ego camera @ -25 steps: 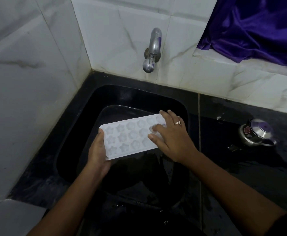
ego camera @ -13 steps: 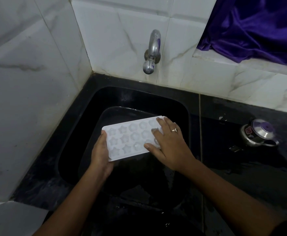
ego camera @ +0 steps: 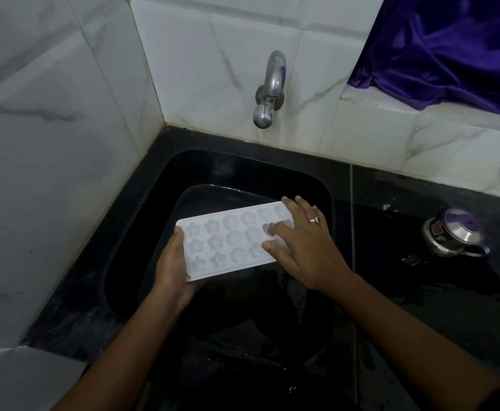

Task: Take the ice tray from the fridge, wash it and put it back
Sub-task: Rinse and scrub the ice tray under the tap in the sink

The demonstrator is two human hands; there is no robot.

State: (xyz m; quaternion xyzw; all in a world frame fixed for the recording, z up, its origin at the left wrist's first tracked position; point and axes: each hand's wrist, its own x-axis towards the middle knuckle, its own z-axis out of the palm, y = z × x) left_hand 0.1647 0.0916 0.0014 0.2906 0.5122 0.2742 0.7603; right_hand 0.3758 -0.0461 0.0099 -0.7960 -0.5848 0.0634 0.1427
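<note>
presently, the ice tray (ego camera: 228, 241) is held face up over the sink (ego camera: 142, 232), in front of the tap (ego camera: 269, 90). its left end is clamped by the left hand (ego camera: 173, 268), presumably so that its face can be rubbed by the flat, spread fingers of the right hand (ego camera: 305, 250).

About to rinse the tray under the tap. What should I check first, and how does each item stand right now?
1. White plastic ice tray held over the black sink: ok.
2. Left hand grips the tray's left end: ok.
3. Right hand steadies the right end, fingers flat on top: ok.
4. Chrome wall tap running: not ok, no stream visible.
5. Cavities emptied: cannot tell, too dim.
6. Small steel lidded pot apart from the sink, on the black counter: ok.
</note>
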